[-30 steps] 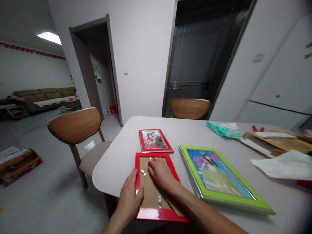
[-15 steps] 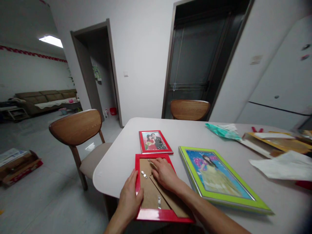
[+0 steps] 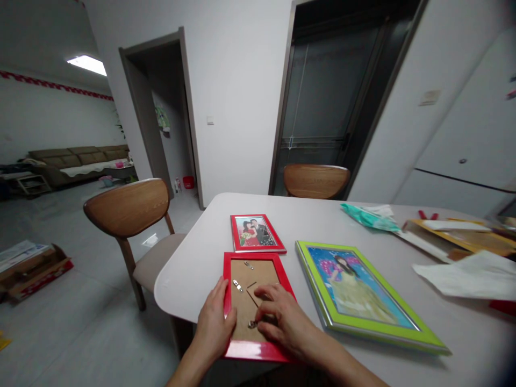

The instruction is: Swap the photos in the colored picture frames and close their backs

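Red picture frame at lower center, lying back side up near the close edge of the table. Brown backing board inside the rim, with a thin angled slit near its middle. Metal clips on the board: upper clip near the far rim, left clip beside the left rim, lower clip by the near rim.

With left hand, grips the frame's left rim: thumb bent over it, fingers along the outer side. With right hand, reaches over the board's lower right, fingers curled, tips at the lower clip. Cannot tell whether pinching it or only touching.

Just beyond the frame, a smaller red-framed photo of a couple, face up. To the right, near but apart, a green-framed photo of a figure in a pale yellow dress, also face up. Toward the right of the frame, teal-and-white packaging and a crumpled white sheet.

Off the table: wooden chair at left, second chair at the far side, cardboard box on the floor at lower left, brown sofa farther back.
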A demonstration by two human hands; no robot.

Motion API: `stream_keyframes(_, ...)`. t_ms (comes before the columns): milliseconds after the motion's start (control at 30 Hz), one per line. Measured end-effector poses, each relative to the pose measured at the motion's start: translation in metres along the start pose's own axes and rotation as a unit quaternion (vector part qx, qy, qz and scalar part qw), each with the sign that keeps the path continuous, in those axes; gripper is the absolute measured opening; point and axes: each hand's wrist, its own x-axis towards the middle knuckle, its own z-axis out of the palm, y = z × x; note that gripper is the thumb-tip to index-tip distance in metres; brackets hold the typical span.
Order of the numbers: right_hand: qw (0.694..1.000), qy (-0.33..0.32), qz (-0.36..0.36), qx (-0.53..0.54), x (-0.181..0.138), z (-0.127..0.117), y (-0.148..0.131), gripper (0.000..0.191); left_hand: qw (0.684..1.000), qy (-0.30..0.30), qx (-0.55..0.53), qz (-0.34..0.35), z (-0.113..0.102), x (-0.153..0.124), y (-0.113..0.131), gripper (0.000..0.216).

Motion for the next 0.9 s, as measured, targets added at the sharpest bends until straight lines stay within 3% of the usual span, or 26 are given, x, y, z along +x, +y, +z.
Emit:
stream_keyframes(167, 0.996, 0.043, 0.062, -0.048, 0.001, -0.001, 0.001, 0.032, 1.0, -0.006, 0.01, 0.007, 0.001, 0.0, -0.004, 0.054)
stream_keyframes(433, 0.991, 0.082, 0.104, -0.008, 0.013, -0.001, 0.003, 0.041, 1.0, -0.008, -0.01, -0.027, -0.002, 0.001, 0.005, 0.056)
stream_keyframes(567, 0.99, 0.114, 0.083, -0.004, 0.018, -0.013, -0.014, 0.038, 0.992, 0.036, -0.109, -0.045, -0.01, 0.003, 0.023, 0.044)
stream_keyframes(733, 0.989, 0.134, 0.026, 0.05, 0.023, -0.02, -0.03, 0.031, 0.928, -0.002, -0.344, -0.144, -0.031, 0.01, 0.023, 0.034)
stream_keyframes(900, 0.983, 0.151, 0.099, -0.03, 0.013, -0.02, 0.007, 0.034, 0.933, 0.026, -0.308, -0.186, -0.071, 0.011, -0.013, 0.029)
